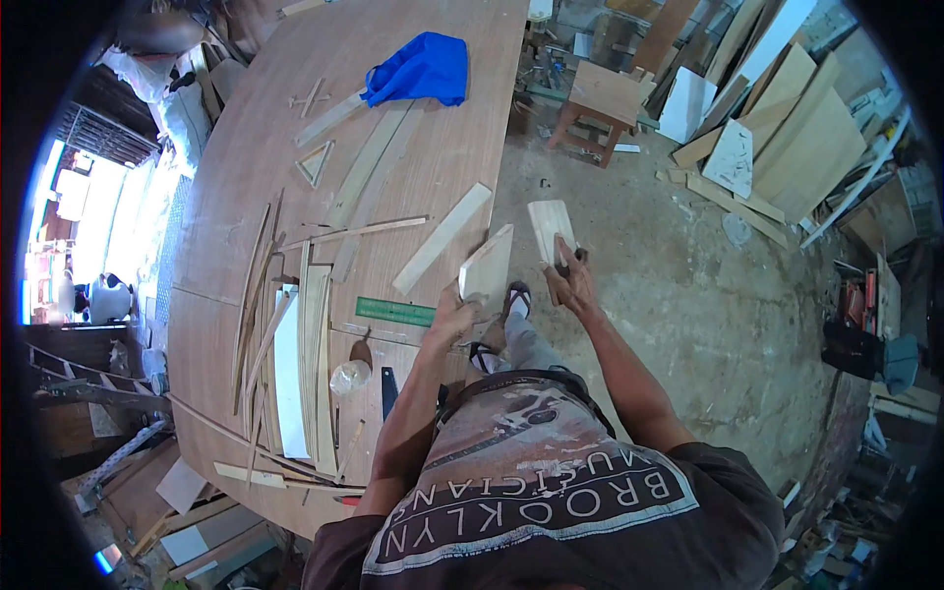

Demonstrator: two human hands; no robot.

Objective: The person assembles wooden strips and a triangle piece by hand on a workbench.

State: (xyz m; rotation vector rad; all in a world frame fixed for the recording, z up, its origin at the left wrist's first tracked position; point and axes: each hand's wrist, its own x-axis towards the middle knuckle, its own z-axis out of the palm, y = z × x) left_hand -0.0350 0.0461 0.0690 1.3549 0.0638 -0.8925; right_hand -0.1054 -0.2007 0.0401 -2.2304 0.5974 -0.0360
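My left hand (pixel 455 313) grips a short pale wooden board (pixel 489 264) by its near end, tilted up at the table's right edge. Out over the floor, my right hand (pixel 570 283) is closed around another short pale wooden board (pixel 548 224). A small dark shape shows by the right fingers, too unclear to name. The two boards are apart. Left of them, a longer wooden strip (pixel 442 238) lies slanted on the table, and a green ruler (pixel 393 312) lies close to my left hand.
The wooden table (pixel 251 162) carries a blue cloth bag (pixel 421 71), a small triangular wooden frame (pixel 315 164), bundled thin strips (pixel 313 364), a clear plastic bag (pixel 351 377) and a dark blade-like tool (pixel 389 395). A stool (pixel 597 106) and leaning boards (pixel 806 147) stand at the far right.
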